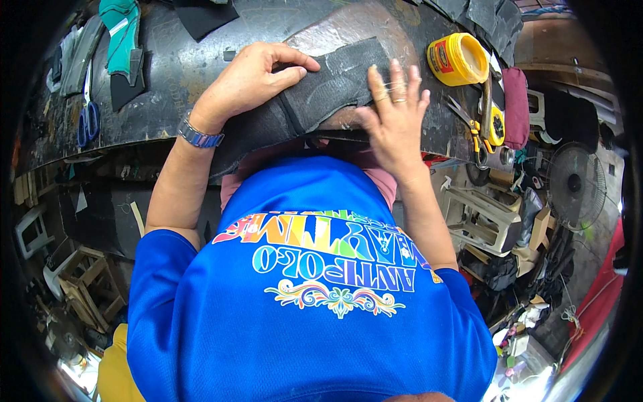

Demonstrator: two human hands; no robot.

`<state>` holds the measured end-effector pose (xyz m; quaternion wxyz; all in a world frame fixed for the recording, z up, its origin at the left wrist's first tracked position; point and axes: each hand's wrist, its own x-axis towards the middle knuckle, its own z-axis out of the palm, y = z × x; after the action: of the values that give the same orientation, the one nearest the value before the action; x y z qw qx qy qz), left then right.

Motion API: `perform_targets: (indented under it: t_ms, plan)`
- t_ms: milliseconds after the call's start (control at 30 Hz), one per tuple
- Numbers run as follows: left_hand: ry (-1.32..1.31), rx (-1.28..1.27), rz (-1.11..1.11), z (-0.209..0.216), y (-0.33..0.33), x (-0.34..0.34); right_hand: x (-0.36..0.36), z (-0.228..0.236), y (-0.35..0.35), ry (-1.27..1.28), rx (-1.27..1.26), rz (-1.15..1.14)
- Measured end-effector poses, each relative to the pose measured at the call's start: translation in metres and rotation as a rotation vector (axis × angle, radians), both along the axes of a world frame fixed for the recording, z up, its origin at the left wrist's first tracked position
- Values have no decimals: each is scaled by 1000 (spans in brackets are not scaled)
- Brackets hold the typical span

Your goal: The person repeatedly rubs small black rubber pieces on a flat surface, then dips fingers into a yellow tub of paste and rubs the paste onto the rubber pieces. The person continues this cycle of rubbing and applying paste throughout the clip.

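A black, leather-like sheet [335, 84] with whitish smears lies over a brown slab [375, 23] at the table's near side. Its left part hangs over the edge towards me. My left hand [258, 77], with a watch at the wrist, rests on the sheet. Its thumb and index fingertips come close together at the sheet's upper edge; the other fingers are hidden. Spread and flat, my right hand [397, 114] lies at the sheet's right end, rings on one finger. Right of it stands an open yellow jar [462, 59].
Yellow-handled scissors [475, 134], a yellow tape measure [496, 126] and a maroon roll [514, 107] lie at the table's right. Blue-handled scissors [88, 117] and teal pieces [122, 40] are on the left. A fan [575, 181] and a plastic stool [482, 214] stand beyond the table, right.
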<state>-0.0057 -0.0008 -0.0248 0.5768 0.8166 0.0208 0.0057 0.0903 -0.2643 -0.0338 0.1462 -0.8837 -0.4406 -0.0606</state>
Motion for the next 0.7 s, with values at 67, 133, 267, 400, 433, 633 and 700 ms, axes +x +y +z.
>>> perform_targets:
  t_ms: [67, 133, 267, 400, 433, 633, 700]
  plan:
    - [-29, -17, 13, 2, -1, 0, -9, 1, 1, 20, 22, 118]
    - [-65, -28, 8, 8, -2, 1, -12, 9, -3, 125, 49, 277]
    - [-83, -204, 35, 24, -6, 2, 22, 43, -26, 340, 443, 232]
    - [-170, -260, 78, 33, -13, 30, 99, 76, -54, 131, 628, -68]
    - [-240, -262, 54, 34, -13, 39, 119, 82, -61, -32, 416, -155]
    - [77, -536, 173, 18, -24, 84, 183, 78, -52, -97, -301, -424]
    - [354, -600, -29, 17, -17, 79, 191, 88, -48, 100, -421, -530]
